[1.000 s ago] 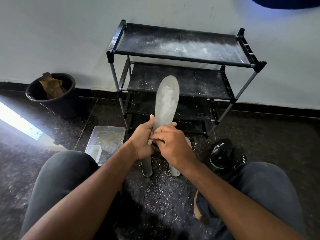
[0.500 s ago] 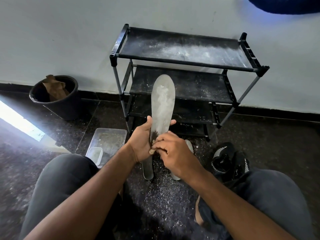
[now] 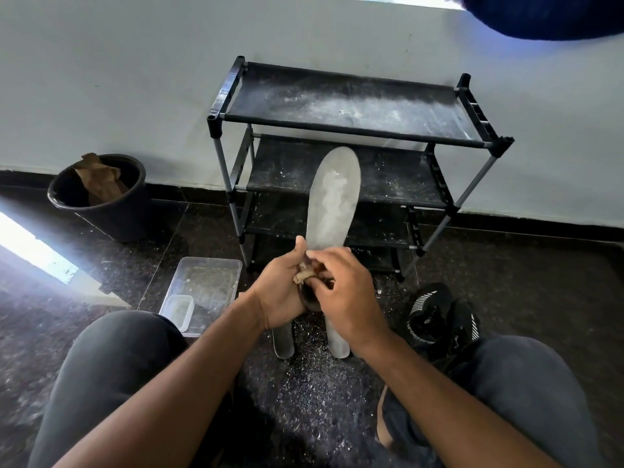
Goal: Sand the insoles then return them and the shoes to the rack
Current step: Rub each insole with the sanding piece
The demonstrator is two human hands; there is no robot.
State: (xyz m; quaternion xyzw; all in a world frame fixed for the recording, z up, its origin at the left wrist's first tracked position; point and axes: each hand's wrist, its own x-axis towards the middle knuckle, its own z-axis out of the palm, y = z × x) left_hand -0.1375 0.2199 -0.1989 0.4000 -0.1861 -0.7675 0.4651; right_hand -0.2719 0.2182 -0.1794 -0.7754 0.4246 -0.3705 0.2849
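Observation:
A grey insole (image 3: 334,197) stands upright in front of me, its toe end up and dusted white. My left hand (image 3: 282,295) grips its heel end from the left. My right hand (image 3: 341,292) pinches a small crumpled piece of sandpaper (image 3: 304,274) against the insole's lower part. On the floor under my hands lie two more grey insoles (image 3: 283,342) (image 3: 337,342), mostly hidden by my hands. A pair of black shoes (image 3: 439,315) sits on the floor to the right. The black three-shelf rack (image 3: 354,106) stands against the wall with nothing on it.
A black bucket (image 3: 101,201) with brown paper stands at the left by the wall. A clear plastic tray (image 3: 202,288) holding a small container lies left of my hands. Sanding dust covers the dark floor between my knees.
My right hand has shifted the sandpaper slightly up along the insole's lower part. The insole tilted a little to the right. My head moved, so the rack sits lower in view.

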